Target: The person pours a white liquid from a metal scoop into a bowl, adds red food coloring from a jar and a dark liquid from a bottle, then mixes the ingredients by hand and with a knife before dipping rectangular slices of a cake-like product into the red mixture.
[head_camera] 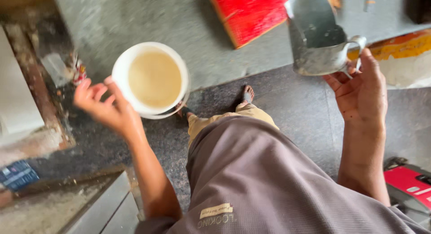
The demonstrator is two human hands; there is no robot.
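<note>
My left hand [105,106] holds a white cup [150,79] by its rim, at the left of centre. The cup is filled with a pale beige liquid. My right hand [361,88] grips the handle of a dull metal jug [316,39] at the upper right. The jug is tilted so its dark, nearly empty inside faces me. Cup and jug are well apart, both held above a grey stone counter [188,18] and the dark floor. My grey shirt and one bare foot [247,95] show below.
A red board [251,12] lies on the counter at the top. A yellow and white surface [402,52] sits at the right edge. A red box [411,182] lies low on the right. Grimy shelves and a blue packet [18,175] are at the left.
</note>
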